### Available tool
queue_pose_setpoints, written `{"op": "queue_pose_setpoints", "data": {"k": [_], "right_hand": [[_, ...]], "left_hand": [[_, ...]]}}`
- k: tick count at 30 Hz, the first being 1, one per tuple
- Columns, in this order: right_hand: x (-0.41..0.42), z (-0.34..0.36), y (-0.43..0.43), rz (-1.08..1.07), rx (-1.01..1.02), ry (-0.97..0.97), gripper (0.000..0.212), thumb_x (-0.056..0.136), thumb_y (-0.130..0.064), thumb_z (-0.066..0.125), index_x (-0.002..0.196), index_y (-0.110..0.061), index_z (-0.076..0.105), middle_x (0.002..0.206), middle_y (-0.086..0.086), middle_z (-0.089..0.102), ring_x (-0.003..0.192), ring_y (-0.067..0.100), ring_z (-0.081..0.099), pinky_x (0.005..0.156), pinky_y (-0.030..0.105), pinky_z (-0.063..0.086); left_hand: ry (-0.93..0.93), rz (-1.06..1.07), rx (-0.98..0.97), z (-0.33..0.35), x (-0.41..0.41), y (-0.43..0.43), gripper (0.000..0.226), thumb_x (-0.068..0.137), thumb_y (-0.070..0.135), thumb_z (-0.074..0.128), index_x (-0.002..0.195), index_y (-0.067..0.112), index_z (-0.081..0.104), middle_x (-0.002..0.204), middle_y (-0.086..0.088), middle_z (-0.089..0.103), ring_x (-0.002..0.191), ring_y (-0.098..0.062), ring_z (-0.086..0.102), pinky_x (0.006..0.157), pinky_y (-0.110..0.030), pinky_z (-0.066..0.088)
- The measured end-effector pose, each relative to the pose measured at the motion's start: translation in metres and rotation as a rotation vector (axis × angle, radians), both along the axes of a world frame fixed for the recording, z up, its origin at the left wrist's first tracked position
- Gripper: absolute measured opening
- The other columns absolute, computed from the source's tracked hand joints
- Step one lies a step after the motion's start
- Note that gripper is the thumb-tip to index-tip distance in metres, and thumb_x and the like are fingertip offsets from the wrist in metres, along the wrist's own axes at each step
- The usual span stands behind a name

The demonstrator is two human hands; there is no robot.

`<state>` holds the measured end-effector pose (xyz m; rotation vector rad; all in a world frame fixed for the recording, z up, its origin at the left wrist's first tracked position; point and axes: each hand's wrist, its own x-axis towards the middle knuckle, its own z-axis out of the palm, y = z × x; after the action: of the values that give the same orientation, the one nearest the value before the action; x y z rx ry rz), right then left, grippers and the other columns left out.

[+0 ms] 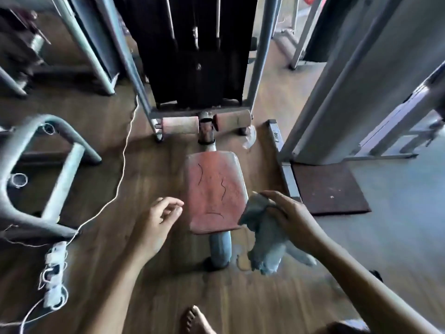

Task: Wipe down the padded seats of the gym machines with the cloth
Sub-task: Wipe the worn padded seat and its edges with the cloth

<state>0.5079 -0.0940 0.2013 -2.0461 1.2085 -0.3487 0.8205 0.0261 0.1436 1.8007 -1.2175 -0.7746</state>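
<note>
Right hand (pixel 286 218) is gripping the grey cloth (pixel 262 237) with fingers clamped on it, right at the near right corner of the cracked red seat (pixel 214 191), while the left hand (pixel 156 222) is hovering empty just off the seat's left edge, fingers loosely apart.

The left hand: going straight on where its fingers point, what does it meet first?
Probably the left edge of the red padded seat, though the left hand may pass above it; depth is unclear.
</note>
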Motion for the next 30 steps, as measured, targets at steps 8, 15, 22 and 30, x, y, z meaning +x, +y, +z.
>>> {"op": "queue_pose_setpoints", "data": {"k": [8, 15, 22, 30], "right_hand": [[0.136, -0.202, -0.065, -0.156, 0.212, -0.241, 0.043, 0.096, -0.013, 0.061, 0.136, -0.029, 0.056, 0.122, -0.008, 0.066, 0.109, 0.011, 0.063, 0.094, 0.033, 0.056], [0.123, -0.356, -0.084, 0.18, -0.067, 0.117, 0.058, 0.084, 0.01, 0.056, 0.119, -0.036, 0.061, 0.113, -0.01, 0.052, 0.1, 0.022, 0.059, 0.078, 0.037, 0.055], [0.122, -0.346, -0.094, 0.312, -0.04, 0.122, 0.042, 0.084, -0.046, 0.048, 0.121, -0.031, 0.06, 0.135, -0.004, 0.045, 0.125, 0.023, 0.046, 0.104, 0.051, 0.04], [0.2, -0.379, -0.091, 0.133, -0.065, 0.168, 0.043, 0.097, -0.019, 0.06, 0.14, -0.018, 0.057, 0.148, 0.008, 0.049, 0.121, 0.036, 0.045, 0.106, 0.049, 0.04]], "left_hand": [[0.142, 0.124, 0.041, -0.177, 0.054, -0.058, 0.017, 0.087, 0.045, 0.058, 0.094, 0.036, 0.071, 0.097, 0.007, 0.072, 0.091, -0.014, 0.064, 0.083, -0.026, 0.047], [0.277, 0.295, -0.002, -0.311, 0.051, -0.106, 0.011, 0.097, 0.001, 0.058, 0.098, 0.007, 0.067, 0.104, -0.016, 0.067, 0.086, 0.002, 0.059, 0.08, -0.009, 0.043], [0.247, 0.34, -0.023, -0.36, 0.043, -0.123, 0.02, 0.088, 0.02, 0.053, 0.1, 0.012, 0.067, 0.098, 0.009, 0.061, 0.096, -0.002, 0.054, 0.087, -0.008, 0.04], [0.23, 0.373, -0.006, -0.366, 0.056, -0.149, 0.021, 0.088, 0.017, 0.053, 0.103, 0.011, 0.066, 0.105, -0.002, 0.062, 0.099, -0.012, 0.057, 0.091, -0.012, 0.042]]}}
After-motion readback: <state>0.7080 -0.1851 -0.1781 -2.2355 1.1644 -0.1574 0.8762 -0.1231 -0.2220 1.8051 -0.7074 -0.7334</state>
